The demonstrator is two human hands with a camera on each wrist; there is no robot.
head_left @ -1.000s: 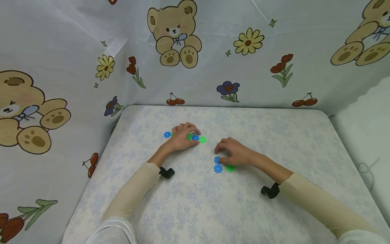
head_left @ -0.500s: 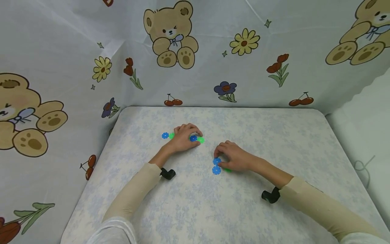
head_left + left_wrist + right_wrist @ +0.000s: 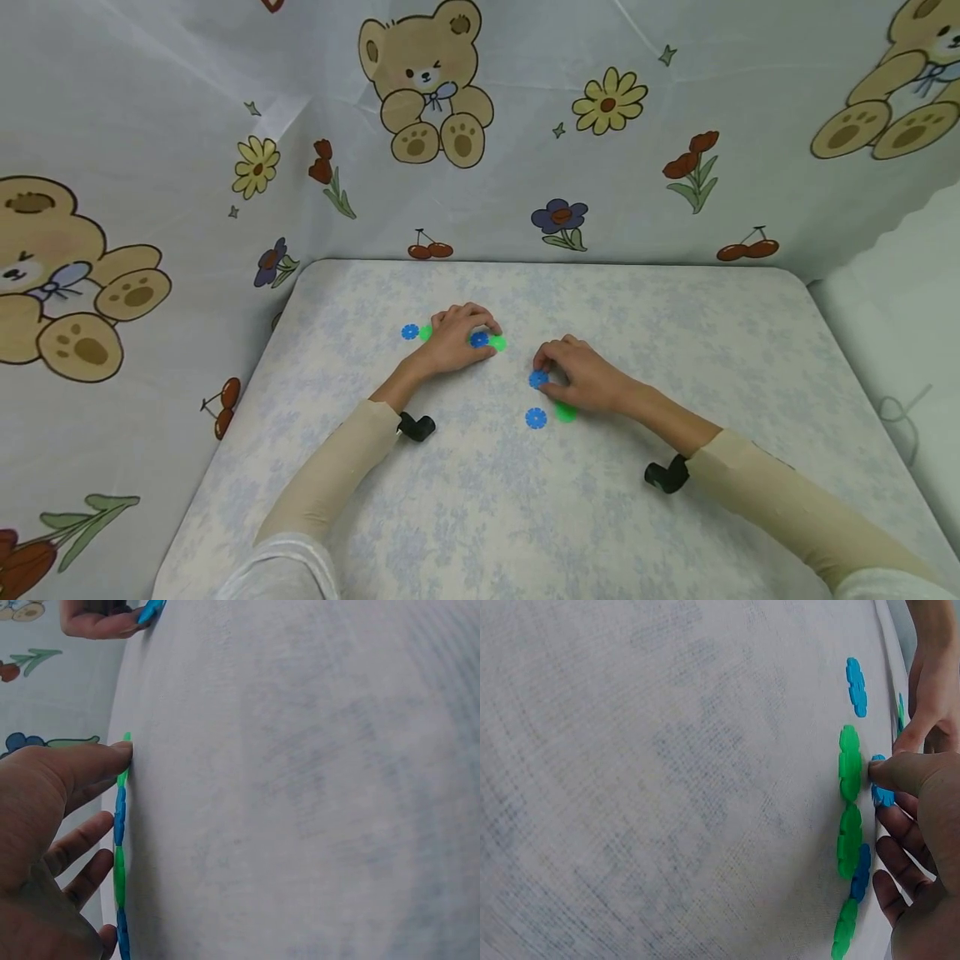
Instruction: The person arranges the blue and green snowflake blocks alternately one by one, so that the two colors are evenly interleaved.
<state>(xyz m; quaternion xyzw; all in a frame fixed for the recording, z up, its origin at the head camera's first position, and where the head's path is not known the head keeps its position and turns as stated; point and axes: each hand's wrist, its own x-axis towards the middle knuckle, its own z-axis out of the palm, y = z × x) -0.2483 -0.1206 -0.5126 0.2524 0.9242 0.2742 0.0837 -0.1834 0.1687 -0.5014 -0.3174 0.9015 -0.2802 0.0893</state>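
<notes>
My left hand (image 3: 455, 337) lies over a row of linked green and blue notched snowflake discs on the table. Its thumb and index finger hold the row near the end green disc (image 3: 498, 342); in the left wrist view the thumb touches that green disc (image 3: 122, 778). A blue disc (image 3: 410, 332) forms the row's other end. To the right, my right hand (image 3: 581, 375) pinches a single blue snowflake disc (image 3: 538, 379) between thumb and fingers. The right wrist view shows this blue disc (image 3: 883, 791) at the thumb tip, partly covered.
Close to my right hand lie a loose blue disc (image 3: 536, 417) and a green disc (image 3: 566, 412). Further green discs (image 3: 848, 841) and a dark blue disc (image 3: 861, 873) sit beneath that hand. A patterned cloth (image 3: 510, 183) hangs behind the table (image 3: 480, 500).
My right hand has taken hold of the upper blue disc and moved it away from the other blue disc, toward the back. The left hand stays at the row.
</notes>
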